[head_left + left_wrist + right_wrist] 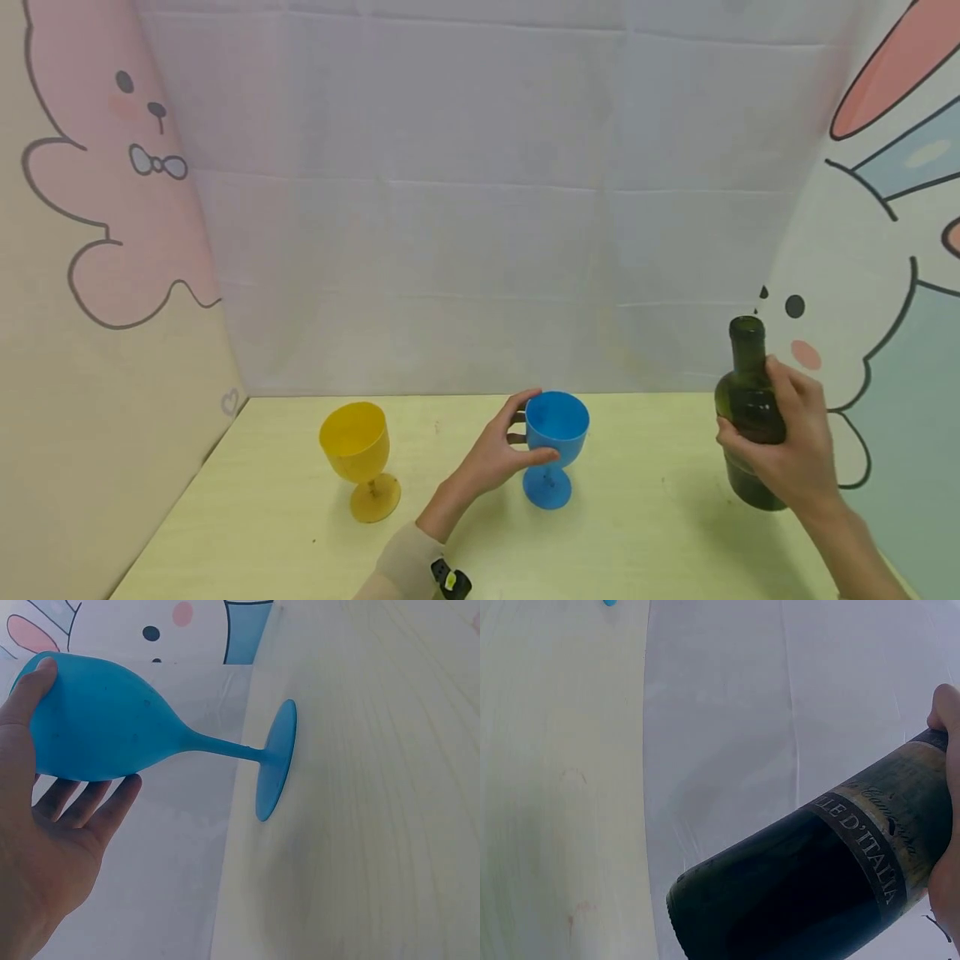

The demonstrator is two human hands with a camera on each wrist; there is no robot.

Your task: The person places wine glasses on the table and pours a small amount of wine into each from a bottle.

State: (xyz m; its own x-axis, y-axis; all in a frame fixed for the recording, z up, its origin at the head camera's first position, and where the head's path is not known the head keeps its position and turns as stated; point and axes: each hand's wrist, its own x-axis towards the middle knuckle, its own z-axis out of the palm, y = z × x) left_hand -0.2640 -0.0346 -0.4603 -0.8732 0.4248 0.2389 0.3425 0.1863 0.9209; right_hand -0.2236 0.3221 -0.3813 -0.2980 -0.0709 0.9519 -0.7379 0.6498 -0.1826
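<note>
My left hand (pixel 497 452) holds a blue goblet (pixel 570 446) by its bowl, thumb on the near side and fingers round the back. In the left wrist view the goblet (pixel 105 720) shows its thin stem and round foot, with the foot right at the tabletop. At the right, my right hand (pixel 801 446) grips a dark green wine bottle (pixel 746 400) round its body. The bottle has no visible stopper and leans slightly, its neck to the left. In the right wrist view, the bottle (pixel 802 870) shows a label and its base raised off the table.
A yellow goblet (pixel 356 454) stands upright on the pale wooden table (pixel 255 517), left of my left hand. White cloth (pixel 450 208) hangs behind the table's back edge. Side panels with cartoon animals, a pink one (pixel 142 217) and a white rabbit (pixel 840 275), flank it.
</note>
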